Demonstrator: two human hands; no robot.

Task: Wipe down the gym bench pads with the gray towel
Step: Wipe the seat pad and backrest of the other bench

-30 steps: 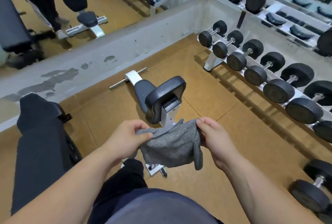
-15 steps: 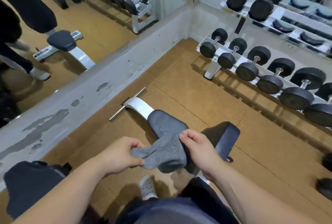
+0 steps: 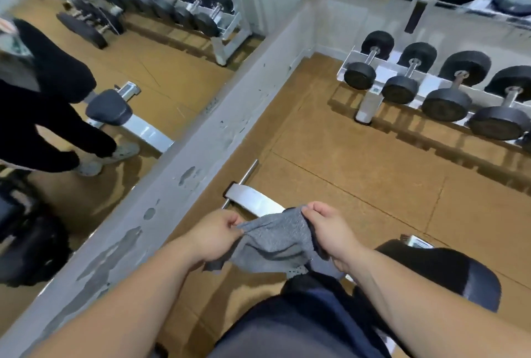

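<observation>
I hold the gray towel (image 3: 275,242) stretched between both hands in front of my body. My left hand (image 3: 214,237) pinches its left edge and my right hand (image 3: 330,231) grips its right top corner. The black bench pad (image 3: 448,274) shows at the lower right, mostly under my right forearm. The bench's white metal foot (image 3: 253,199) with its cross bar lies on the floor just beyond the towel. The towel hangs above the bench and does not touch a pad.
A dumbbell rack (image 3: 442,90) runs along the right wall. A low gray wall ledge (image 3: 184,173) under a mirror runs diagonally on the left; the mirror reflects a person and another bench. Brown floor (image 3: 359,156) lies between bench and rack.
The view has swung up and left, so the bench pad now sits lower right. Both hands still hold the towel, now spread wider between them.
</observation>
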